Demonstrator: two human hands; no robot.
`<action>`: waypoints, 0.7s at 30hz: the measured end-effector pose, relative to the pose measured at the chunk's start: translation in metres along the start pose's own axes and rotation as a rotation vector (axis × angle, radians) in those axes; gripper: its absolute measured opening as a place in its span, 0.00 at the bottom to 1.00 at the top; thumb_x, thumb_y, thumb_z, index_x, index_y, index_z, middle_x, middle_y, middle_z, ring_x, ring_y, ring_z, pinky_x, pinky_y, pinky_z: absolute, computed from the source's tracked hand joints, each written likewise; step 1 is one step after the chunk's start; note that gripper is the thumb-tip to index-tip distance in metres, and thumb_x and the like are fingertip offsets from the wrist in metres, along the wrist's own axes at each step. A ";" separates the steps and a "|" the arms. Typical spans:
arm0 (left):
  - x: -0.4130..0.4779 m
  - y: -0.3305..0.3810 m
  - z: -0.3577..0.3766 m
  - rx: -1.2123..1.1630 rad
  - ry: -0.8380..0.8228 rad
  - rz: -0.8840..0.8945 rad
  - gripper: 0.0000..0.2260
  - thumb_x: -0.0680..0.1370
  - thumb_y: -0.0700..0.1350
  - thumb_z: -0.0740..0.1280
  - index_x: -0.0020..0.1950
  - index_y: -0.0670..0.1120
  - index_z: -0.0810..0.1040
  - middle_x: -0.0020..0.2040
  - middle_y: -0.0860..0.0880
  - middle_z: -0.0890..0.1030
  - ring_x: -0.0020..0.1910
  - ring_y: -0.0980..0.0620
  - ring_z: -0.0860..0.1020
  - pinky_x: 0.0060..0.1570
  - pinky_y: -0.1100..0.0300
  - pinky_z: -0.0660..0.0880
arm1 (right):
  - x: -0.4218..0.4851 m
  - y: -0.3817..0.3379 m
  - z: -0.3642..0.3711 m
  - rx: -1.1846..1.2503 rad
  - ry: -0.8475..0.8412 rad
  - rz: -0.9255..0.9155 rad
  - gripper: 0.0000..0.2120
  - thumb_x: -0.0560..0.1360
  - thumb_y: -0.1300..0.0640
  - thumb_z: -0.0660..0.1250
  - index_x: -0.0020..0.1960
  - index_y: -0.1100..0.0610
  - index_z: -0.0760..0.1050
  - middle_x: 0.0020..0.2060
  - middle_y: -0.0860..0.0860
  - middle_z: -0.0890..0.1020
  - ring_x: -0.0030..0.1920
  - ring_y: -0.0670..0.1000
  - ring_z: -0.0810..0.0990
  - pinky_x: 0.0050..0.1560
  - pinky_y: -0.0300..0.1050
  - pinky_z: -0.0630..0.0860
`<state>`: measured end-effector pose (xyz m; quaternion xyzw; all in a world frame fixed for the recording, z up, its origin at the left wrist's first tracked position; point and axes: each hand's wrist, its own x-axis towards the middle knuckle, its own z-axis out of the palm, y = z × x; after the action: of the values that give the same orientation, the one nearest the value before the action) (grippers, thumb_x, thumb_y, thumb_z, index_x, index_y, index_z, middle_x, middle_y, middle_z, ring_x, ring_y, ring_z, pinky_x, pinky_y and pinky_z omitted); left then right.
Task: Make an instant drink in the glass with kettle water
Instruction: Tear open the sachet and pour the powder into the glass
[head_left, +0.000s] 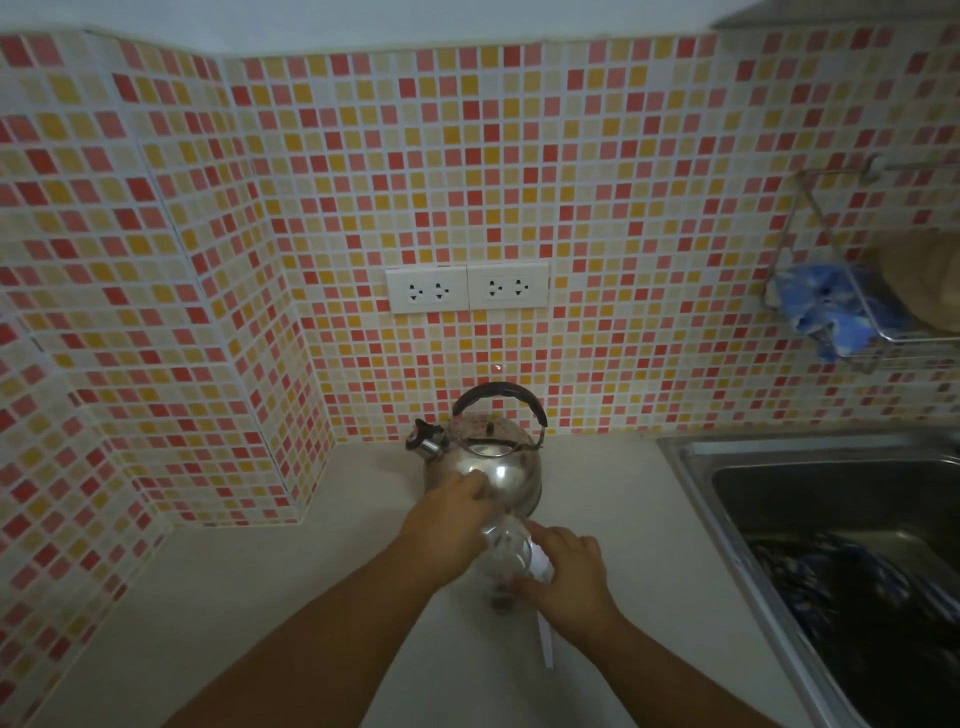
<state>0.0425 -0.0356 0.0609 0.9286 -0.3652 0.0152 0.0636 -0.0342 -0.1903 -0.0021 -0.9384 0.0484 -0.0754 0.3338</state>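
A shiny steel kettle (488, 462) with a black arched handle and its spout to the left stands on the pale counter (260, 597) against the tiled wall. Just in front of it is a clear glass (506, 558) with some brown powder at its bottom. My left hand (449, 530) wraps the glass's left side. My right hand (569, 577) is at the glass's right rim, holding a thin white sachet (544, 642) that hangs down below the hand.
A steel sink (852, 551) with dark patterned cloth inside lies to the right. A wire rack (852, 291) with a blue cloth hangs on the wall at upper right. Two white double sockets (467, 287) sit above the kettle.
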 end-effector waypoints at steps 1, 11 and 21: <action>-0.004 -0.002 0.000 -0.146 0.049 -0.072 0.18 0.75 0.46 0.69 0.65 0.48 0.78 0.67 0.48 0.72 0.66 0.49 0.71 0.66 0.56 0.72 | 0.001 -0.002 -0.003 0.046 0.023 0.003 0.34 0.66 0.37 0.63 0.68 0.49 0.68 0.61 0.49 0.76 0.59 0.53 0.69 0.54 0.40 0.60; -0.033 -0.001 -0.014 -1.017 -0.140 -0.287 0.11 0.74 0.50 0.71 0.57 0.56 0.81 0.53 0.54 0.83 0.53 0.57 0.80 0.56 0.61 0.77 | 0.011 -0.036 -0.049 0.420 -0.111 -0.076 0.22 0.71 0.61 0.71 0.59 0.42 0.73 0.51 0.48 0.78 0.53 0.45 0.74 0.50 0.25 0.69; -0.061 0.012 -0.004 -1.336 0.055 -0.396 0.01 0.75 0.42 0.70 0.46 0.48 0.81 0.43 0.51 0.84 0.44 0.53 0.80 0.45 0.63 0.78 | -0.007 -0.051 -0.060 0.386 -0.158 -0.025 0.07 0.68 0.55 0.74 0.35 0.45 0.79 0.34 0.43 0.81 0.32 0.35 0.76 0.37 0.31 0.71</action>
<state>-0.0100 -0.0024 0.0621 0.7389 -0.1181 -0.2011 0.6322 -0.0492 -0.1871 0.0753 -0.8607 -0.0050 -0.0138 0.5090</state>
